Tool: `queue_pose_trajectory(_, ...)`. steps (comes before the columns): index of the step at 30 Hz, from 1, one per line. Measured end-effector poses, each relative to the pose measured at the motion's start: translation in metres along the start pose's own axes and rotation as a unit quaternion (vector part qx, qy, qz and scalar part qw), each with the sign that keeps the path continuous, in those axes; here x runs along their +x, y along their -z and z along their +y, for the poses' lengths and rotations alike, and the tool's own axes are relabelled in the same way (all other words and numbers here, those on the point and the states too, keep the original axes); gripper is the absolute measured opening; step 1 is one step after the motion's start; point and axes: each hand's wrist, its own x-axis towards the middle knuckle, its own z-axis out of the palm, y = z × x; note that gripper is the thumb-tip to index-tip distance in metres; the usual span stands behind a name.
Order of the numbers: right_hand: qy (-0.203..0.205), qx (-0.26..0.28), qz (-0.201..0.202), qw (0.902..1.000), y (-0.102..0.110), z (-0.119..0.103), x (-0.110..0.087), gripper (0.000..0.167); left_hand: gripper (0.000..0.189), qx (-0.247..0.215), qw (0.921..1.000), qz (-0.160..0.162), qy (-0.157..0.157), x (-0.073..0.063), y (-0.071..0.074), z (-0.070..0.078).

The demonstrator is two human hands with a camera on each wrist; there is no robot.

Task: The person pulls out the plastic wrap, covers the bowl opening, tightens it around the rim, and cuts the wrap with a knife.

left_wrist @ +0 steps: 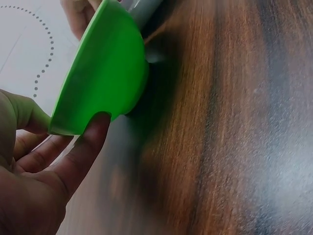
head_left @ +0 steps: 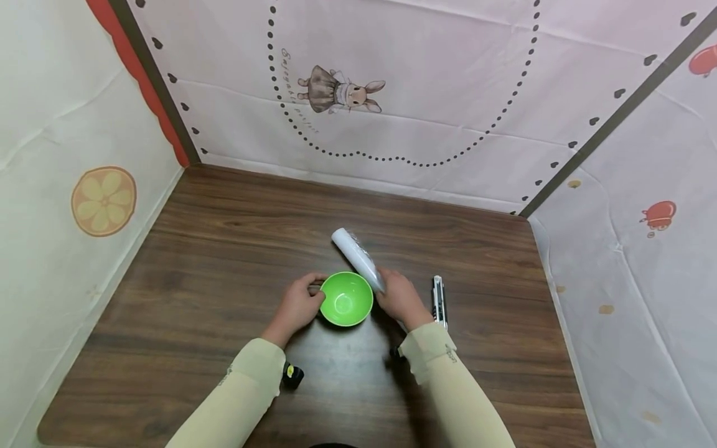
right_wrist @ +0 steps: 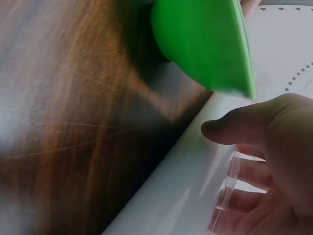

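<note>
Table: wood-grained, beneath everything.
Roll: slanted over the table, just beside the bowl; probably light and firm-cored, its surface slick and clingy, best taken round an end.
Bowl: left of the roll's near end; likely light, stiff, hard to break, best pinched at the rim.
Right hand: fingers bent round the roll's near end.
Left hand: fingers parted only by the bowl's wall, pinching it.
</note>
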Motion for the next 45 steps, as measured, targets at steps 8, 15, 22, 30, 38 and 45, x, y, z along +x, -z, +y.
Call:
queue_pose_trajectory(8,0.015,0.001,-0.008,0.9999,0.007,-0.002,0.013,0.054,0.039,-0.006,0.9999,-0.001,-0.014,-0.003,-0.002,0.003)
queue_pose_trajectory(15,0.014,-0.009,-0.032,0.9994,0.016,0.002,0.029,0.054,0.038,-0.003,0.9998,-0.007,-0.019,-0.005,-0.004,0.004)
queue_pose_trajectory(22,0.023,-0.009,-0.032,0.9992,0.021,0.003,0.044,0.051,0.037,-0.005,0.9997,-0.008,-0.021,-0.007,-0.007,0.007)
queue_pose_trajectory(30,0.036,-0.020,-0.054,0.9977,0.024,0.006,0.054,0.046,0.036,-0.007,0.9996,-0.017,-0.021,-0.008,-0.013,0.007)
queue_pose_trajectory(38,0.058,-0.020,-0.066,0.9959,0.024,0.008,0.062,0.043,0.038,-0.013,0.9996,-0.024,-0.011,-0.009,-0.018,0.008)
queue_pose_trajectory(45,0.090,-0.024,-0.071,0.9932,0.022,0.006,0.071,0.043,0.035,-0.025,0.9993,-0.019,-0.020,-0.007,-0.023,0.005)
